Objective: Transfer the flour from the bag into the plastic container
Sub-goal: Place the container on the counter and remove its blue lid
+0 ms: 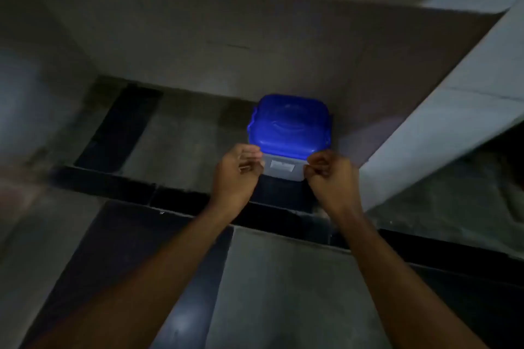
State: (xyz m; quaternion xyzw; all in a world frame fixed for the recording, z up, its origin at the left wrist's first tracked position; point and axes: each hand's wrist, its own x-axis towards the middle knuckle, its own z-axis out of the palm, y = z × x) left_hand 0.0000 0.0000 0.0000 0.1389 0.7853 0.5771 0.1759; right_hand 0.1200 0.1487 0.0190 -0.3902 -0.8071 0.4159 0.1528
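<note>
A clear plastic container (284, 168) with a blue snap-on lid (289, 125) stands on a dim shelf against the back wall, a white label on its near side. My left hand (236, 176) curls at the container's near left corner, fingers touching the lid's edge. My right hand (330, 176) is bunched at the near right corner, fingertips on the lid's rim. The lid lies closed on the container. No flour bag is in view. The picture is dark and blurred.
The shelf (181, 136) is grey with dark tile strips and a black front edge (119, 184). A pale slanted slab (442, 133) rises at the right, close to the container. Grey and black floor tiles (278, 292) lie below my arms.
</note>
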